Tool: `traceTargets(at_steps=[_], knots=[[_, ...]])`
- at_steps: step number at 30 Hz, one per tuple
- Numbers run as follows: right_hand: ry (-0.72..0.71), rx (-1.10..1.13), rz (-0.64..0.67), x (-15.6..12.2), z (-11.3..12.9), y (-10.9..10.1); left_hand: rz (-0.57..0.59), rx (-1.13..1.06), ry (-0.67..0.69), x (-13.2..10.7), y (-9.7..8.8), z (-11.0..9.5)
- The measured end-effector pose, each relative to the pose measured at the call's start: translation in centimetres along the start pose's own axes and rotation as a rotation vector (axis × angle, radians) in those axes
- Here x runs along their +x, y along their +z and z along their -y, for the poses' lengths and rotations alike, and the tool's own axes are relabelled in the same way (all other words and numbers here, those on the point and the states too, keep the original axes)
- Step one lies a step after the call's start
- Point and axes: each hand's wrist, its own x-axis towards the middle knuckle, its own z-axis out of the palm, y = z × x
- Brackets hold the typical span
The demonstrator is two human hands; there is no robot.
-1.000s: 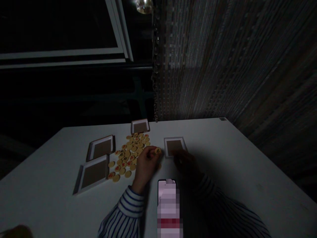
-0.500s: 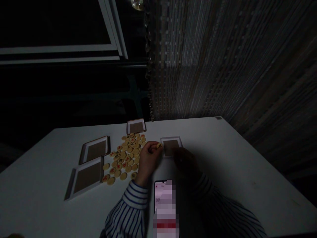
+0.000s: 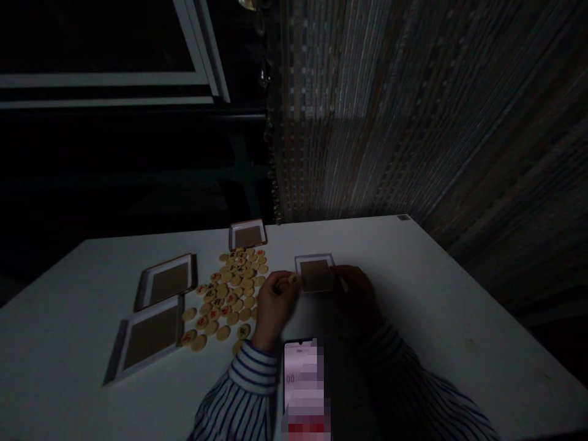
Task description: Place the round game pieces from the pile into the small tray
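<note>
- Left hand [image 3: 275, 303]: thumb and fingers pinched closely on one round disc [image 3: 294, 279], held at the left rim of a shallow tray; contact with the rim cannot be told.
- Right hand [image 3: 356, 291]: in deep shadow, fingers at the tray's right rim; whether they grip it cannot be told.
- Shallow tray [image 3: 316, 275]: pale rim, brown bottom, lying between the hands.
- Loose discs [image 3: 236, 280]: wooden-coloured, some with red or dark characters, spread left of the left hand, which covers the view of the spread's right side; one shows partly behind the left cuff [image 3: 252, 367].
- Phone [image 3: 301, 367]: screen lit, partly blurred, between the forearms.
- Far tray [image 3: 248, 236]: just beyond the discs.
- Two left trays: one dark-edged [image 3: 169, 282], one pale-edged [image 3: 151, 340], close together, the nearer beside the discs.
- Table [image 3: 441, 343]: white, under all the above.
- Strand curtain [image 3: 367, 110]: beyond the table, right.
- Change from half a second ago: right fingers moved from the tray's near right corner to its right rim, baring more bottom; the held disc's character shows less clearly.
</note>
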Motion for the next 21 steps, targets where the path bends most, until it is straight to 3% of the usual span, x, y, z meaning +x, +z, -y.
traceTargets(at_steps=[7,12,21], knots=[[0.145,-0.032,0.044,-0.4,-1.2,0.1,-0.005,0.001,-0.019,0.2,0.0,0.8],[0.114,-0.100,0.109,-0.8,-1.6,0.4,0.011,0.007,-0.024,0.1,0.0,1.0],[0.267,-0.069,0.279,-0.3,-0.8,-0.2,-0.009,-0.008,-0.033,0.1,0.0,1.1]])
